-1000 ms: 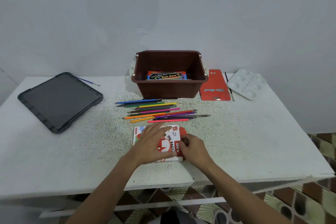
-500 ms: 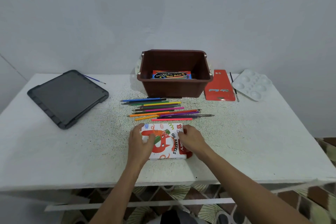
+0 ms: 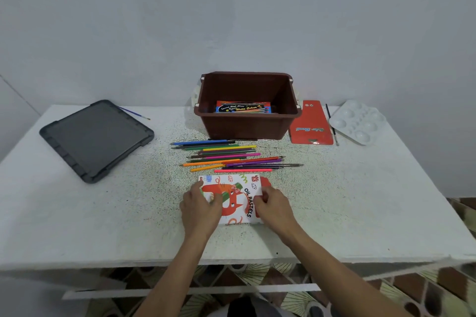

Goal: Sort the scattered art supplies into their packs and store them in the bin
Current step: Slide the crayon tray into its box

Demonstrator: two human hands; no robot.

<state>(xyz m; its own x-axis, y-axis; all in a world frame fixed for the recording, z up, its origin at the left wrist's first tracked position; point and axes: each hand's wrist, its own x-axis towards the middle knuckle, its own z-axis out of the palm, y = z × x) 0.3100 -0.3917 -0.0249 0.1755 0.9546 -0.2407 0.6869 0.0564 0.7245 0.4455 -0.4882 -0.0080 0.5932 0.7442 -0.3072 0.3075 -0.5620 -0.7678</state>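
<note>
Fingers [image 3: 211, 200] of the left hand [image 3: 201, 207] curl over the left end of the oil pastels box [image 3: 238, 194], clamped on it, prob. to pin it flat to the table [image 3: 360, 188]. Right hand [image 3: 275, 206] has its fingers bunched together on the box's right end, at the red end flap [image 3: 266, 184]. Looks like a pinch to tuck the flap shut, but exact contact is too small to tell. Box lies flat, label up, at near centre of table, long side running left-right.

Coloured pencils [image 3: 226, 158] lie loose in a rough row just far of the box, w/ a thin dark brush [image 3: 288, 165] mixed in at the right. Brown bin [image 3: 247, 127] sits far centre, just beyond the pencils. Water colour pack [image 3: 243, 108] is already inside on the bin floor.

Red pencil pack [image 3: 310, 123] lies flat just right of the bin, prob. waiting for the loose pencils. Second brush [image 3: 332, 126] lies along the pack's right edge, white palette [image 3: 358, 121] at the far right. Dark tablet [image 3: 96, 139] at far left, blue brush [image 3: 134, 112] behind it.

Step, my read: closing the pastels box before it goes in the bin. Task approx. a third done; pencils, brushes and palette not yet stored. Risk: flap pops open on the lift if not fully tucked.
</note>
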